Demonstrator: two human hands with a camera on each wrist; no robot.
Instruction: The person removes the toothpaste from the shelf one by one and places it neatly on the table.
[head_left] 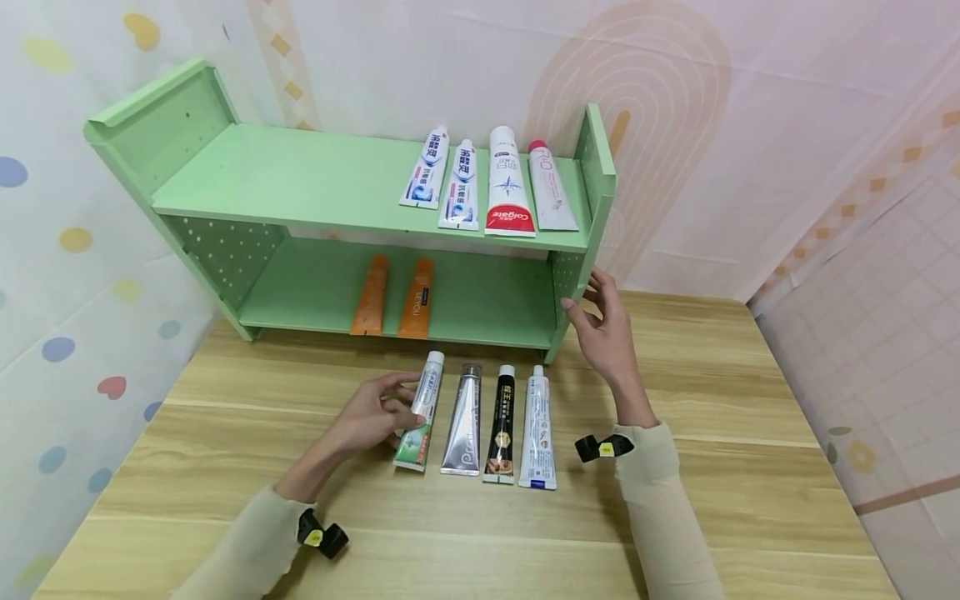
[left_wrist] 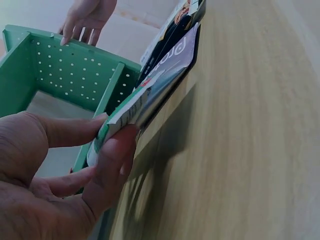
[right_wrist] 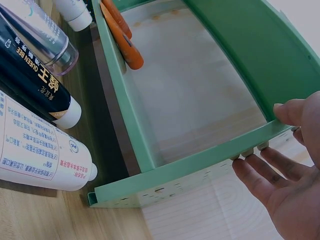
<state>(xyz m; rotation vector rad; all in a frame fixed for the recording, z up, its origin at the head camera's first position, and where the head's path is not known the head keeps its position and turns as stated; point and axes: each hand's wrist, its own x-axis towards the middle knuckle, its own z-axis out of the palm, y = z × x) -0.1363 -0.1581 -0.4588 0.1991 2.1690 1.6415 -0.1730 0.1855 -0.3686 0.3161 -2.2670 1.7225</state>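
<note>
- Pinching the green-and-white toothpaste tube [head_left: 421,414] between thumb and fingers, our left hand [head_left: 372,417] held it near the crimped end, at the left of a row of four tubes on the wooden table [head_left: 750,467]; the wrist view showed the tube's flat tail caught edge-on between thumb and forefinger, which we judged a natural hold for a thin, soft end.
- Our right hand [head_left: 609,329] held nothing, its fingers loose and fairly straight; the fingertips [right_wrist: 247,151] rested against the right side panel of the green shelf [head_left: 225,175], perhaps to steady it.
- Beside the pinched tube lay the silver tube [head_left: 463,425], the black tube [head_left: 502,427] and the white tube [head_left: 537,429], caps pointing toward the shelf, close together and parallel.
- On the top board four more tubes [head_left: 487,183] lay side by side at the right; two orange tubes [head_left: 395,297] lay on the lower board.
- From the head view we could not tell whether the pinched tube was lifted or still lying on the table; the left wrist view was blurred and skewed.
- Most lettering on the tubes was too small to read, and the lower board's back was in shadow.
- Both forearms were cut off at the lower edge.
</note>
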